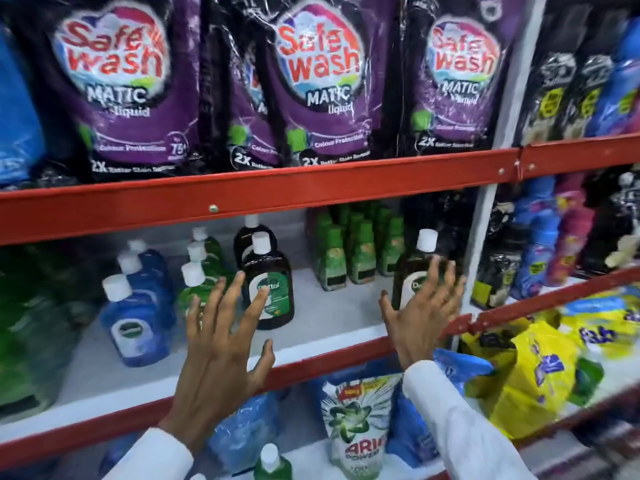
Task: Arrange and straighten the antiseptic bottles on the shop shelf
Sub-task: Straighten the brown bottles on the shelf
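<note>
On the middle shelf [329,313] a brown antiseptic bottle [268,285] with a white cap stands upright, a second one [250,237] close behind it. Another brown bottle [417,268] stands apart at the right end of the shelf. My left hand [221,344] is open, fingers spread, in front of the centre bottle, fingertips near its label. Spread flat in front of the right bottle is my right hand [420,313], which hides the bottle's lower part. Neither hand holds anything. Blue antiseptic bottles [136,317] and green ones [202,268] stand in rows at the left.
Small green bottles [353,251] crowd the back of the shelf. Purple detergent pouches [318,81] fill the shelf above its red rail [277,192]. Below are a detergent pouch [362,424] and blue packs. Yellow bags [533,365] and coloured bottles [550,244] fill the right bay.
</note>
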Tool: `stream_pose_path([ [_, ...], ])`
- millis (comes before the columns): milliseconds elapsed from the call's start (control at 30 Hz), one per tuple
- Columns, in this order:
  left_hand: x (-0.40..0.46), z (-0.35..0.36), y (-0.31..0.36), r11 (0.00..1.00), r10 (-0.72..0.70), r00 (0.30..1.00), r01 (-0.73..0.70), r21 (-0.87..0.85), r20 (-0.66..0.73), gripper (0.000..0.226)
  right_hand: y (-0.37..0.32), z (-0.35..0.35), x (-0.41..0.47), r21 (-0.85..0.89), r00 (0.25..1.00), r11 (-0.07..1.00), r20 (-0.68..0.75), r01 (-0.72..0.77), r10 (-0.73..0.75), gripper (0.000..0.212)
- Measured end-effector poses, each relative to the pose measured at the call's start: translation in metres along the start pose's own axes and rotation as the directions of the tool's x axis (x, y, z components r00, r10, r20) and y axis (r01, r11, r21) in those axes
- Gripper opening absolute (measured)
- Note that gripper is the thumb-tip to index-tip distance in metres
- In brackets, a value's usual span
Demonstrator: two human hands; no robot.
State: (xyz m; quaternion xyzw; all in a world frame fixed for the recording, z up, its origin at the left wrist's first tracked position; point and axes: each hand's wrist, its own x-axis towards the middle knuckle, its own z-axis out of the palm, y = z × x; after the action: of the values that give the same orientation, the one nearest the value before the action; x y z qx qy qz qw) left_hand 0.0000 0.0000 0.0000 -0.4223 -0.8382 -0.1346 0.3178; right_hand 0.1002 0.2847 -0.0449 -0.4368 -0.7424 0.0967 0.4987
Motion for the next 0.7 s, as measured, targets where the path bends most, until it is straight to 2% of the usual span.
stream_pose_path([
  [100,0.003,0.004,0.003,1.0,-0.006,1.0,0.006,-0.012,0.008,0.072,0.005,0.007,0.008,0.141,0.979,0.969,0.065,-0.201,0.194,0.124],
  [133,0.0,0.005,0.003,1.0,-0.002,1.0,0.002,0.004,0.011,0.072,0.005,0.008,0.01,0.177,0.973,0.958,0.093,-0.227,0.214,0.124],
  [233,-0.006,0.008,-0.002,1.0,-0.017,1.0,0.017,0.007,0.009,0.074,0.001,0.014,0.014,0.279,0.978,0.938,0.056,-0.207,0.2,0.123],
  [400,-0.028,0.01,-0.026,0.994,-0.107,0.994,0.107,0.005,0.021,0.071,-0.037,0.012,-0.015,0.445,0.995,0.89,0.039,-0.102,0.094,0.124],
  [533,-0.053,0.017,-0.051,0.979,-0.197,0.974,0.201,-0.026,0.108,0.064,-0.097,0.011,-0.052,0.614,0.987,0.788,0.152,-0.055,-0.049,0.128],
  [700,-0.089,0.029,-0.074,0.948,-0.297,0.932,0.314,-0.052,0.207,0.046,-0.148,0.018,-0.091,0.69,0.945,0.721,0.273,-0.061,-0.181,0.128],
])
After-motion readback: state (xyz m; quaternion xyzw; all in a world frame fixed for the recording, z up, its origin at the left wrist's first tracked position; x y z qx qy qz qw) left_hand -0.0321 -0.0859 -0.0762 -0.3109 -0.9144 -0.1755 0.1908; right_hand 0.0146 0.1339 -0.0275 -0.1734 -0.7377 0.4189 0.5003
